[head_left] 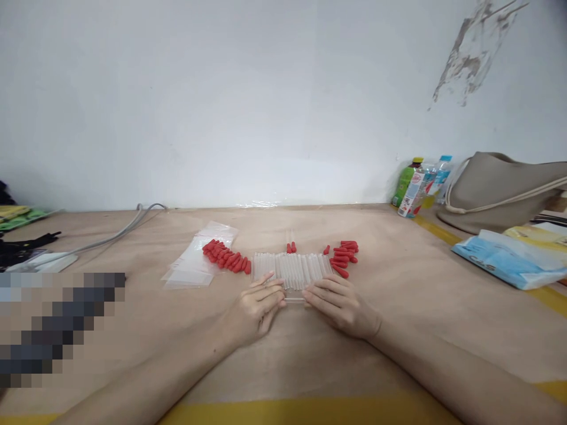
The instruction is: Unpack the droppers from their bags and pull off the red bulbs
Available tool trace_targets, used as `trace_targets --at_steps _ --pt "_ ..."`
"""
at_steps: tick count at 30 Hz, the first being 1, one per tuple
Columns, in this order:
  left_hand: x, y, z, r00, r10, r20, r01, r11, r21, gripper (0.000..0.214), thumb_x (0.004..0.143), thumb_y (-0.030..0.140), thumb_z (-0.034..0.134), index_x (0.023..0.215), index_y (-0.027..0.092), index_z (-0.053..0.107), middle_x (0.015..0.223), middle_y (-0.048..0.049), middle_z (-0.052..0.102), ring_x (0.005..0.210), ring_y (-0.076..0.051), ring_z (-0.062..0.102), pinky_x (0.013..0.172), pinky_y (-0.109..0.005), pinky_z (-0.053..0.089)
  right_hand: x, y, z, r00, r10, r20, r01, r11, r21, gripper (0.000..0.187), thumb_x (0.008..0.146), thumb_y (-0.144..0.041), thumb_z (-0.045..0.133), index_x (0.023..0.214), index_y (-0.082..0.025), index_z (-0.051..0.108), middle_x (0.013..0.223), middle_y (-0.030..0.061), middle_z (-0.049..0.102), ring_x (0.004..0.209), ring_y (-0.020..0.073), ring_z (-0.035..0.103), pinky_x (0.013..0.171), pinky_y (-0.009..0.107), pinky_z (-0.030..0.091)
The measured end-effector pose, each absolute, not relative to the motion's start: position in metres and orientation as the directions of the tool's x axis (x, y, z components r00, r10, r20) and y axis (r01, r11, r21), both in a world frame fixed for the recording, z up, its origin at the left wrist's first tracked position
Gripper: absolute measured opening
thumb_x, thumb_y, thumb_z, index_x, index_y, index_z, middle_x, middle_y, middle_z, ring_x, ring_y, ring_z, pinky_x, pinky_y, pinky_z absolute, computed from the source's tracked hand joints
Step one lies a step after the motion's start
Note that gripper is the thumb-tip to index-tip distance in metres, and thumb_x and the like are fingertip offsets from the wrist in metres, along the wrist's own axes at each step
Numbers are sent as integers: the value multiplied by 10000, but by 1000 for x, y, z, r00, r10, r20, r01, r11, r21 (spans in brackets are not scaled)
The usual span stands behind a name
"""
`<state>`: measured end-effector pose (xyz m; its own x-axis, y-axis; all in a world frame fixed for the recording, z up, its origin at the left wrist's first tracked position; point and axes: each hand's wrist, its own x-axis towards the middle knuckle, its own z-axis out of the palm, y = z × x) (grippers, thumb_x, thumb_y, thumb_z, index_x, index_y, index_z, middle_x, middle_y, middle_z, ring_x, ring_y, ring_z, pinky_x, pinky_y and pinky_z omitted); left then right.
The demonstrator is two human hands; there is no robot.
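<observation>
Many thin clear tubes (290,268) lie side by side in a wide row on the table. At the left near corner of this row is my left hand (261,301), its fingers bent and mostly together. My right hand (339,301) lies over the right near corner, fingers curled together. Between my fingertips spans a thin clear strip (295,300), its ends hidden by my fingers; whether it is a tube or an edge I cannot tell. Red rubber bulbs (225,257) form a pile left of the row. More red bulbs (343,257) lie to its right, and two red bulbs (291,248) behind it.
Clear plastic bags (190,268) lie under and beside the left pile. A grey cable (119,233) runs along the left. At the right stand drink bottles (410,183), a grey bag (496,189) and a blue-white packet (500,260). A wall (266,118) closes off the back.
</observation>
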<state>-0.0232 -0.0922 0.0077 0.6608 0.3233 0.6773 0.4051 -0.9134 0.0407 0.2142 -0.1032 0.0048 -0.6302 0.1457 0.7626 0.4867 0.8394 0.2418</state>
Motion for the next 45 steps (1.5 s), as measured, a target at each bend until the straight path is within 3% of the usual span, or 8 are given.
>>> trace_targets --at_steps 4,8,15,22,30,35,40,45 --pt "-33 -86 5 566 379 732 526 -850 34 149 828 138 473 928 170 578 849 -48 620 822 -151 584 777 -323 485 238 -95 14 -448 251 858 639 761 111 218 777 -151 570 984 -200 619 851 54 675 758 164 589 668 322 471" --pt "-21 -76 7 518 443 732 635 -772 18 213 857 171 404 979 171 579 734 -31 491 629 -111 464 553 -218 417 256 -79 20 -178 392 902 791 603 -106 160 794 -243 552 913 -236 660 794 44 668 702 154 595 661 293 470" --pt "28 -51 14 569 544 616 689 -725 3 286 822 82 312 968 154 546 793 -45 447 678 -147 441 603 -261 421 288 -52 15 255 611 750 776 333 -535 236 766 -389 534 808 -167 600 665 26 605 535 122 509 514 253 425" --pt "54 -40 13 611 528 590 661 -751 -13 258 810 35 312 777 146 543 762 -41 455 662 -143 455 612 -272 435 312 -33 6 405 700 588 625 257 -737 322 710 -404 543 842 -129 649 633 32 569 517 115 472 509 265 413" --pt "65 -51 16 640 525 560 583 -807 90 159 841 198 428 849 129 571 803 -84 536 742 -182 524 697 -330 474 306 -27 -1 373 727 576 553 325 -767 385 697 -425 558 907 -108 617 745 71 612 562 122 509 521 266 442" --pt "49 -69 21 643 481 596 505 -851 141 392 792 409 523 1060 123 525 1004 -126 536 960 -236 499 837 -387 451 303 -35 3 266 702 660 692 337 -638 261 694 -409 583 792 -170 620 768 45 629 631 143 498 573 276 419" --pt "2 -79 18 661 439 609 507 -859 69 312 814 302 513 1097 171 519 1063 -111 521 1013 -229 475 869 -404 426 300 -41 6 87 688 720 783 399 -477 187 726 -377 569 716 -203 638 741 29 646 709 174 514 664 303 415" --pt "-41 -76 15 582 474 661 581 -811 70 216 822 201 492 1024 169 562 982 -87 544 950 -203 490 867 -402 413 303 -38 6 81 600 796 820 414 -396 212 756 -379 544 676 -195 612 738 34 630 720 173 532 732 325 399"
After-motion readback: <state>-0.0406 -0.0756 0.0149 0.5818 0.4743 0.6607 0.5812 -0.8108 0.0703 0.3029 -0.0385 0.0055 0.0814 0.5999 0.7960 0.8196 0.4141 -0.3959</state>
